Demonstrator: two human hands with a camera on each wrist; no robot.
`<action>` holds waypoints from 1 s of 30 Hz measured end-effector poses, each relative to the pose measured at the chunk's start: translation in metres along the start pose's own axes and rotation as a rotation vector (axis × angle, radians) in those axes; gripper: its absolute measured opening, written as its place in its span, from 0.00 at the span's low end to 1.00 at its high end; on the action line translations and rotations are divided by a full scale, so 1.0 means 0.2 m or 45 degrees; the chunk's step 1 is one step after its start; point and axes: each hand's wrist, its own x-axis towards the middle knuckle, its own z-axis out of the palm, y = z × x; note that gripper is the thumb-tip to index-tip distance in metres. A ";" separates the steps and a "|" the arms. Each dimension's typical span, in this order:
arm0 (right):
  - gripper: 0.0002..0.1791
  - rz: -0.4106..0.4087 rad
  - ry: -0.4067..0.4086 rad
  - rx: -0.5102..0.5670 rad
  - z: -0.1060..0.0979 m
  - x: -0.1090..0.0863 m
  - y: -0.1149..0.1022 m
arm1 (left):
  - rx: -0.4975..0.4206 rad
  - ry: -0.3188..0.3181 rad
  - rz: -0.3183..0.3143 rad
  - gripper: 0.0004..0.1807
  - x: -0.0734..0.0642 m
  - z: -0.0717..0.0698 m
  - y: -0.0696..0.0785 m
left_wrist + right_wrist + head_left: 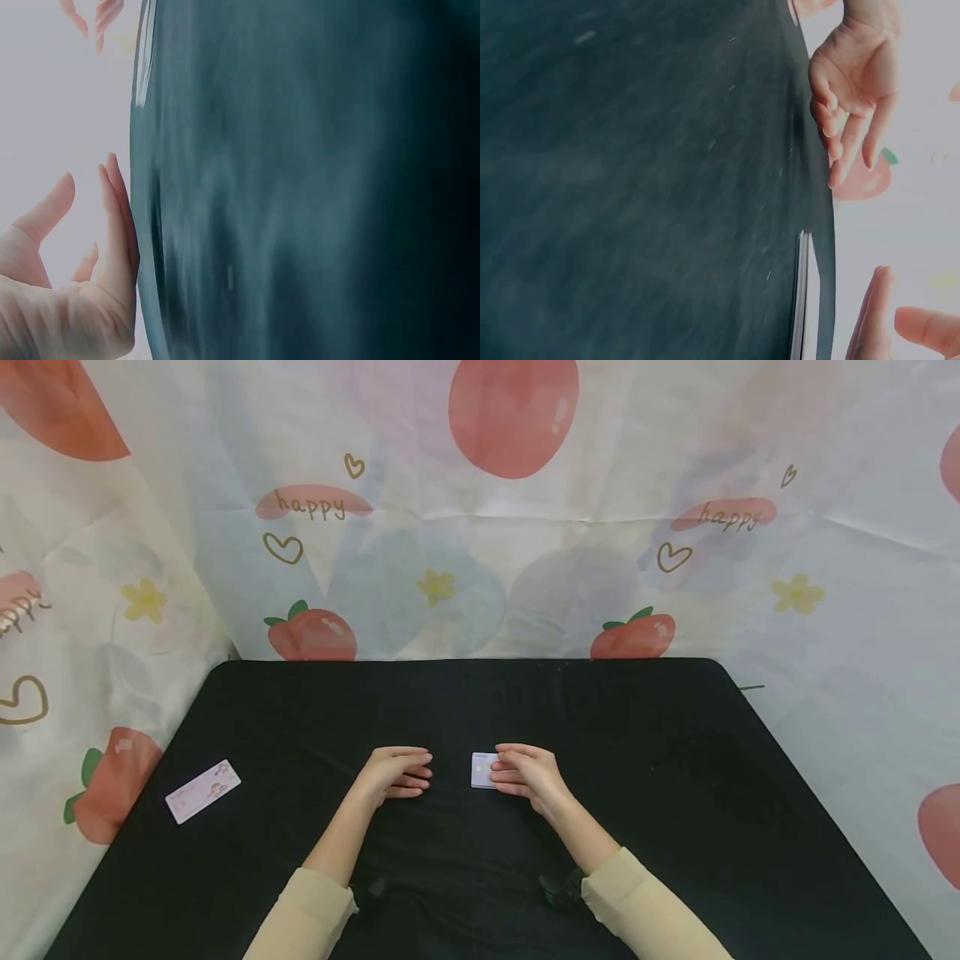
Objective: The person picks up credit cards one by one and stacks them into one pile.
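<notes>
A small, flat, whitish rectangular thing with a faint print (482,771) lies on the black table; its layered edge (804,300) shows in the right wrist view. My right hand (525,774) hovers over its right part and hides that side, with thumb and fingers apart and nothing between them. To the left, my left hand (396,772) is held palm inward above the cloth, fingers loosely bent and holding nothing. In the left wrist view the left hand (82,300) has its thumb spread from the fingers.
A pale pink, flat rectangular thing with a small printed picture (203,792) lies at an angle on the table's left side. Black cloth (675,760) covers the table. Behind and beside it hangs a white curtain (480,610) printed with fruit, hearts and flowers.
</notes>
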 end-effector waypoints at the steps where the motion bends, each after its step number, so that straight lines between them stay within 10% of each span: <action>1: 0.17 -0.001 -0.014 0.007 0.01 0.00 0.00 | -0.010 0.003 -0.004 0.22 -0.01 -0.02 0.00; 30: 0.18 0.060 -0.336 0.040 0.50 0.05 -0.02 | -0.205 0.040 0.052 0.31 -0.28 -0.72 -0.04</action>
